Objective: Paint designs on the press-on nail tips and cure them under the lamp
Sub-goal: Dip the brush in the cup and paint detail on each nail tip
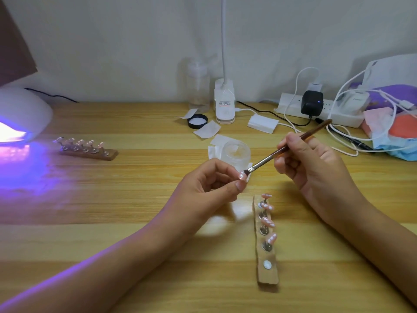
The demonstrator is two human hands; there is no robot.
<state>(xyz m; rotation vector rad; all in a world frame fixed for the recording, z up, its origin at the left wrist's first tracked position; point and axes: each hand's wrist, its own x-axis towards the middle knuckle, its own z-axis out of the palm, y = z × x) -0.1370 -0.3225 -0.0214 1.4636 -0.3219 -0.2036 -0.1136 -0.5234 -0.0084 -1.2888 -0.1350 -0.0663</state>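
Note:
My left hand (209,186) pinches a small pink nail tip (241,176) between thumb and fingers above the table's middle. My right hand (311,168) grips a brown-handled brush (286,147), and its bristles touch the nail tip. Below the hands lies a wooden holder strip (267,274) with several pink painted tips on stands and one bare magnet spot at its near end. A second wooden strip (90,151) with several tips lies at the left, beside the white curing lamp (24,114), which glows purple.
A small frosted jar (237,152) stands on white wipes just behind my hands, with its black lid (197,121) farther back. A clear bottle (198,86), a desk lamp base (224,102), a power strip (293,107), cables and a pile of bags crowd the back right.

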